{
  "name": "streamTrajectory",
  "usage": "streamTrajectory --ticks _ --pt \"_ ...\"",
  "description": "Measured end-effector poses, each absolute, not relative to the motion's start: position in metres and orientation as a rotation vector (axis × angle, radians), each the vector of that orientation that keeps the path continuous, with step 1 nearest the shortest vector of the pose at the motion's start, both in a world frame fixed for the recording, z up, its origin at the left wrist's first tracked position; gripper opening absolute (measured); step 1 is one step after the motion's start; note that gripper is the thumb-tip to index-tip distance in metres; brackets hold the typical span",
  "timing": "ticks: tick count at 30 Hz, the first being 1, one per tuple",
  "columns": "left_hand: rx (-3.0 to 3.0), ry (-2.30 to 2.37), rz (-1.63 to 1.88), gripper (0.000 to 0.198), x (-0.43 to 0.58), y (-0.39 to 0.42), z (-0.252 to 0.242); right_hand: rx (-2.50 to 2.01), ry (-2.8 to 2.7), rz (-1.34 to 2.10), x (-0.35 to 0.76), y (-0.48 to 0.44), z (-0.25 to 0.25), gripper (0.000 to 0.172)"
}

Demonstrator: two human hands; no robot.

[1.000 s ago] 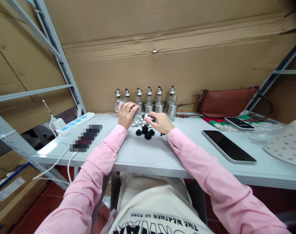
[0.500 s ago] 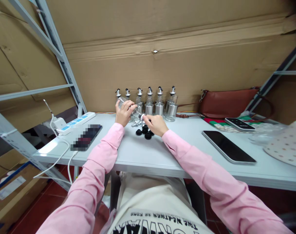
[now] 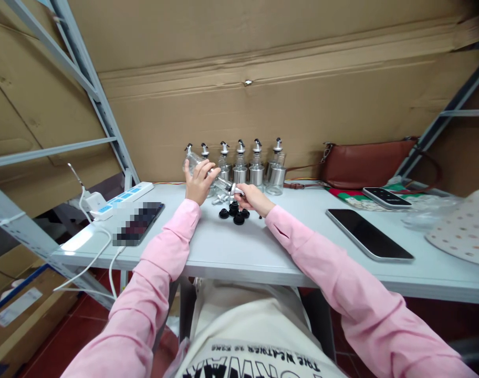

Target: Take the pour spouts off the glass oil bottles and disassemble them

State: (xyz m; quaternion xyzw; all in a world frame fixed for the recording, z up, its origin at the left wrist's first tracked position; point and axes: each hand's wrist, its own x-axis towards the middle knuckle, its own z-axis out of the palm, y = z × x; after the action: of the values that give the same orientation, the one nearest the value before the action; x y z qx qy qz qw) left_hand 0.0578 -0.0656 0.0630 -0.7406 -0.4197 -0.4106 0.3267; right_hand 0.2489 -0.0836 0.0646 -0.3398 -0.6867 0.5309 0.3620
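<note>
My left hand (image 3: 198, 183) is wrapped round a clear glass bottle (image 3: 214, 177) that lies tilted on its side above the white table (image 3: 239, 247). My right hand (image 3: 252, 198) pinches the bottle's silver pourer cap (image 3: 232, 189) at its neck. Just below the hands lie several small black caps (image 3: 235, 214) and a loose silver pourer (image 3: 219, 198). Behind them a row of several upright glass bottles with silver pourers (image 3: 257, 168) stands against the cardboard wall.
A phone (image 3: 136, 223) and a white power strip (image 3: 123, 198) with cables lie at the left. To the right are a dark tablet (image 3: 368, 234), another phone (image 3: 386, 197), a brown bag (image 3: 365, 164) and a spotted white hat (image 3: 462, 231). Metal shelf posts flank the table.
The bottle has been tipped up a little and both hands have shifted slightly back toward the row. The right hand's fingers have turned on the cap.
</note>
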Motion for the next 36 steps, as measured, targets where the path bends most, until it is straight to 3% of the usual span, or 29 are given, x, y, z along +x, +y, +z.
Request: streamTrajectory --ticks 12,28,36 --pt "-1.938 -1.05 -1.101 0.038 0.062 -0.069 0.064 -0.891 -1.709 1.766 0.264 -0.086 0.075 0.039" --pt "-1.887 -1.368 -1.126 0.054 0.059 -0.071 0.062 -0.82 -1.351 1.593 0.261 -0.079 0.072 0.031" --pt "-1.618 -1.96 -1.708 0.059 0.04 -0.045 0.054 -0.843 -1.226 1.496 0.269 -0.071 0.071 0.029"
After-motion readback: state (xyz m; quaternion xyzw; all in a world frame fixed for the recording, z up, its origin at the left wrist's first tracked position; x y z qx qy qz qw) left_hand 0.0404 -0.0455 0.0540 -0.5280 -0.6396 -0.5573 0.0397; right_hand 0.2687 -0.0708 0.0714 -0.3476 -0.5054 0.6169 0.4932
